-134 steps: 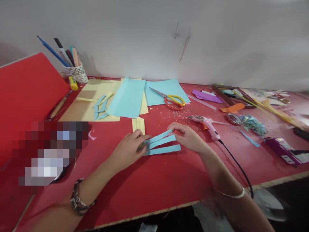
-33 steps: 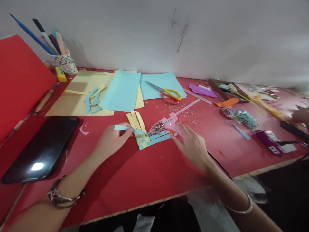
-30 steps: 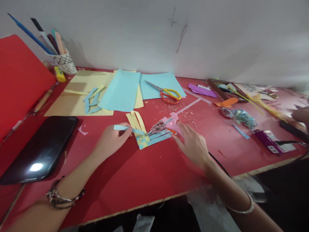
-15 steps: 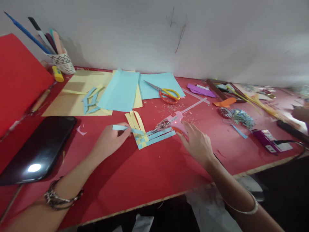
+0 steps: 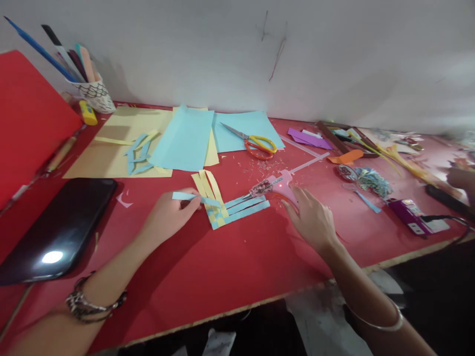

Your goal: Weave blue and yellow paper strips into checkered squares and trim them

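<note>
Between thumb and fingers, my left hand [image 5: 176,213] pinches a light blue paper strip [image 5: 181,196], whose right end lies over the woven piece. That woven piece [image 5: 218,217] is made of yellow and blue paper strips, with loose yellow ends pointing up and loose blue ends pointing right. My right hand [image 5: 313,220] is wrapped round the handle of a pink glue gun [image 5: 282,185] with a small red light. The gun's metal nozzle points left, over the loose blue ends. A clear glue stick [image 5: 309,162] sticks out of its back.
Scissors [image 5: 256,143] rest on blue paper sheets [image 5: 185,138] at the back. A black phone [image 5: 63,227] lies left, near a pen cup [image 5: 94,94]. To the right are a tassel [image 5: 373,182], a purple power adapter [image 5: 411,215] and a wooden tray [image 5: 326,131]. Another person's hand [image 5: 460,175] shows far right.
My right hand has drawn the glue gun a little to the right, so its nozzle is farther from the woven part. My left hand and the strip have hardly moved.
</note>
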`<state>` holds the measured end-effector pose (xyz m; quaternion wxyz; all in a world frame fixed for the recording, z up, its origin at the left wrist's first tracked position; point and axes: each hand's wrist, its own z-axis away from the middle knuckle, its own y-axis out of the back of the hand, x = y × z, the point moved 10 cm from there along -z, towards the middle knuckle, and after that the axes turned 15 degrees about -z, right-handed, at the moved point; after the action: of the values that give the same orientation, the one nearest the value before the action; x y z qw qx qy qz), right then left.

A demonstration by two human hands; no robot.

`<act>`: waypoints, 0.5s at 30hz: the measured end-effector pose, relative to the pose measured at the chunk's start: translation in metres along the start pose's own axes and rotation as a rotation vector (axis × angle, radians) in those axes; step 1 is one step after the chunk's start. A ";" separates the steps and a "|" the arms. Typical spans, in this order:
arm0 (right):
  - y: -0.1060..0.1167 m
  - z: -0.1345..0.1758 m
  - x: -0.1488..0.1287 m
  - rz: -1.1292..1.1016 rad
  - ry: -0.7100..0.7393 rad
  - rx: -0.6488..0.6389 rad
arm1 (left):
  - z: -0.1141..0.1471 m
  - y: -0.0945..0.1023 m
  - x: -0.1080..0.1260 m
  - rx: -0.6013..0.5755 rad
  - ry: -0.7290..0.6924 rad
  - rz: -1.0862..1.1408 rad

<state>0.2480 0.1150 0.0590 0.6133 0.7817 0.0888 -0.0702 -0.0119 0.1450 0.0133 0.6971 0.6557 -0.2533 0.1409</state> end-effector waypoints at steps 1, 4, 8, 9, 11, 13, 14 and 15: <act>0.001 0.000 0.002 -0.001 -0.008 -0.001 | 0.000 -0.001 -0.001 -0.001 0.003 0.002; 0.002 -0.001 0.009 0.011 -0.039 -0.011 | 0.000 -0.002 -0.003 -0.005 0.011 0.004; 0.002 -0.003 0.018 0.046 -0.103 -0.033 | 0.000 -0.003 -0.004 -0.019 0.021 -0.001; 0.003 -0.003 0.020 0.052 -0.114 -0.033 | 0.000 -0.004 -0.004 -0.022 0.018 0.001; 0.004 -0.003 0.023 0.057 -0.119 -0.024 | -0.001 -0.004 -0.004 -0.023 0.014 0.002; 0.006 -0.003 0.024 0.057 -0.112 -0.010 | -0.001 -0.003 -0.004 -0.015 0.013 0.000; 0.007 -0.003 0.025 0.058 -0.111 -0.006 | -0.001 -0.003 -0.004 -0.010 0.013 0.001; 0.008 -0.003 0.026 0.060 -0.114 -0.006 | -0.001 -0.003 -0.004 -0.006 0.013 0.003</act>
<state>0.2747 0.1170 0.0616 0.6215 0.7769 0.0303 -0.0958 -0.0138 0.1465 0.0087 0.7006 0.6523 -0.2501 0.1453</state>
